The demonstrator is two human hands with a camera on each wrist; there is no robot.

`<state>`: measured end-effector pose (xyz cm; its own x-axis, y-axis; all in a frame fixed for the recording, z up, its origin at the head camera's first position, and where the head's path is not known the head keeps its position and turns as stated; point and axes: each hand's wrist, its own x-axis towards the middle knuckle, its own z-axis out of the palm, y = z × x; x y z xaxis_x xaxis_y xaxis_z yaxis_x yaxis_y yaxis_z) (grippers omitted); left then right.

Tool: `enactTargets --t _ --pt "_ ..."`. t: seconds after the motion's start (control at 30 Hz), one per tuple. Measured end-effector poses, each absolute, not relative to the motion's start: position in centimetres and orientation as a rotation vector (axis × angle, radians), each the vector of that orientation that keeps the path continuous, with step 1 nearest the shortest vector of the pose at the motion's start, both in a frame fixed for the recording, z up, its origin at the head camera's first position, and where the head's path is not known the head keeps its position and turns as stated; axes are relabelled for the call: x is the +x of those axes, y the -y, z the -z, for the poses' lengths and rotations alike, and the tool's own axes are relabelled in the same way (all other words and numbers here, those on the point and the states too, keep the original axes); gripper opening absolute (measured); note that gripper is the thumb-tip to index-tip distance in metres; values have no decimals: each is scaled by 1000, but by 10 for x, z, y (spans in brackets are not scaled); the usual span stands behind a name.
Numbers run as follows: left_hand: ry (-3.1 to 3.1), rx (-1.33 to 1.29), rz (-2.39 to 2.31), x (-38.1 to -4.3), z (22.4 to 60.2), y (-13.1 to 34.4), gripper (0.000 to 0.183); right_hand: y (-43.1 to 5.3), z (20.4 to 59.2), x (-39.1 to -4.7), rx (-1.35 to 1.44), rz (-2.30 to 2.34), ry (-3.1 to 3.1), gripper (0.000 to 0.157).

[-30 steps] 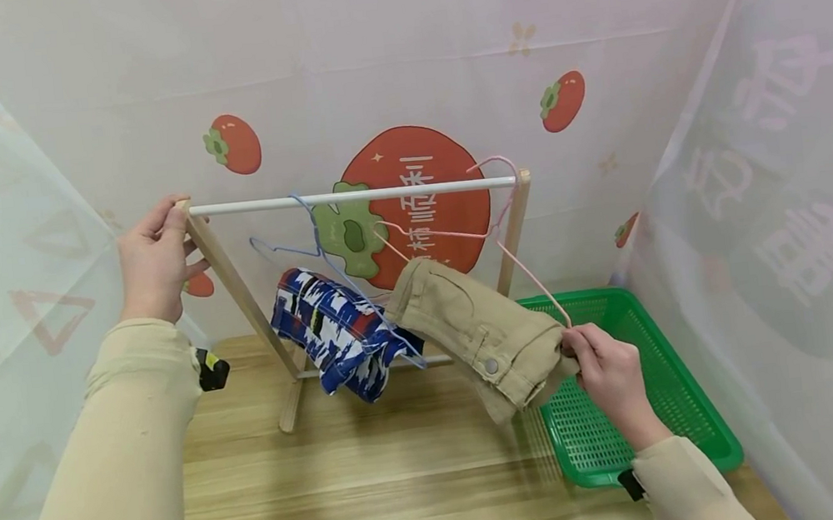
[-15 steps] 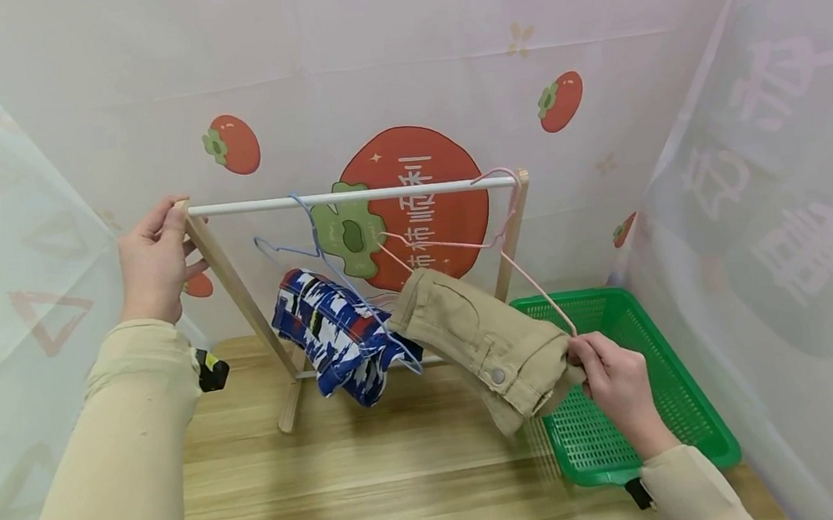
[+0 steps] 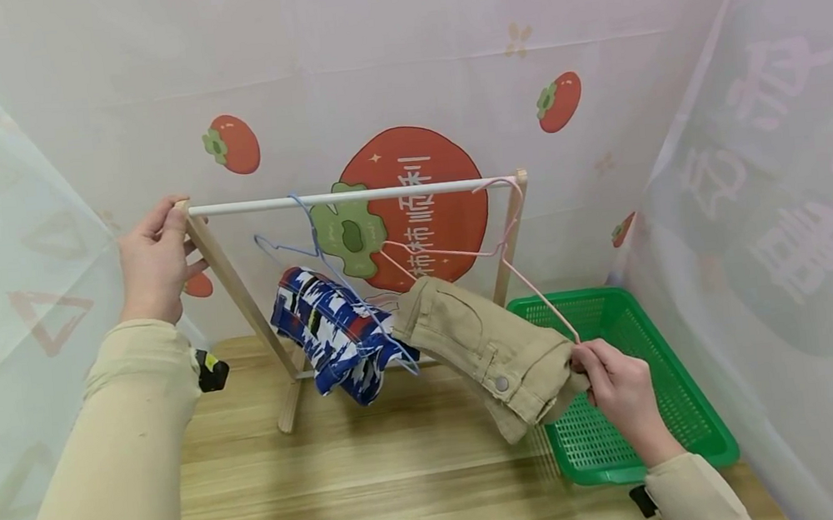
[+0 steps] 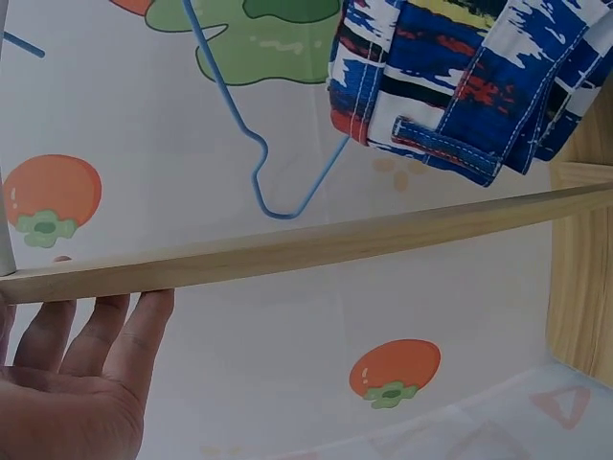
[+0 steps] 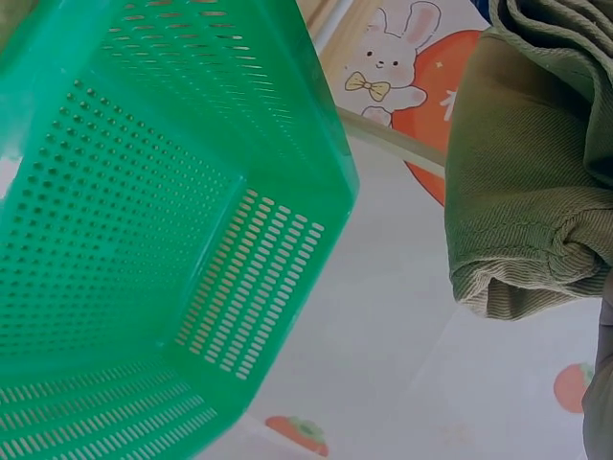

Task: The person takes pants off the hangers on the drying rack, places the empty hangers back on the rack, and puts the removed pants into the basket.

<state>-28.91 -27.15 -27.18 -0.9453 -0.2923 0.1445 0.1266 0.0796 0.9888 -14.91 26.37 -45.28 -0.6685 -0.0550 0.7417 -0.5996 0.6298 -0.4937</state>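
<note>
My left hand (image 3: 153,260) holds the top left corner of a wooden clothes rack (image 3: 234,286), its fingertips against the post in the left wrist view. My right hand (image 3: 622,391) pinches the lower right end of a pink hanger (image 3: 540,294) together with the waist of folded khaki pants (image 3: 488,345). The pants hang tilted from that hanger. Its hook lies at the right end of the rack's white rail (image 3: 395,192). On the same rail, a blue hanger (image 3: 317,240) carries blue, white and red patterned shorts (image 3: 336,330).
A green plastic basket (image 3: 679,369) stands on the wooden table (image 3: 379,498), right of the rack and beneath my right hand. Behind and at both sides are sheets (image 3: 382,62) printed with persimmons.
My right hand has moved slightly down and right with the pants. The pink hanger's hook, its tip above the rail before, has come down onto the rail. The left hand stays put.
</note>
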Motion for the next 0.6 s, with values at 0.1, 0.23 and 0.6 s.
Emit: enactTargets --t 0.1,0.23,0.6 --pt "2066 171 1934 -289 271 271 42 -265 453 -148 525 -999 2136 22" --pt "2068 173 1932 -290 272 272 43 -265 455 -148 543 -1010 2125 23" --pt "2081 188 1935 -290 271 270 43 -265 461 -147 551 -1027 2121 24"
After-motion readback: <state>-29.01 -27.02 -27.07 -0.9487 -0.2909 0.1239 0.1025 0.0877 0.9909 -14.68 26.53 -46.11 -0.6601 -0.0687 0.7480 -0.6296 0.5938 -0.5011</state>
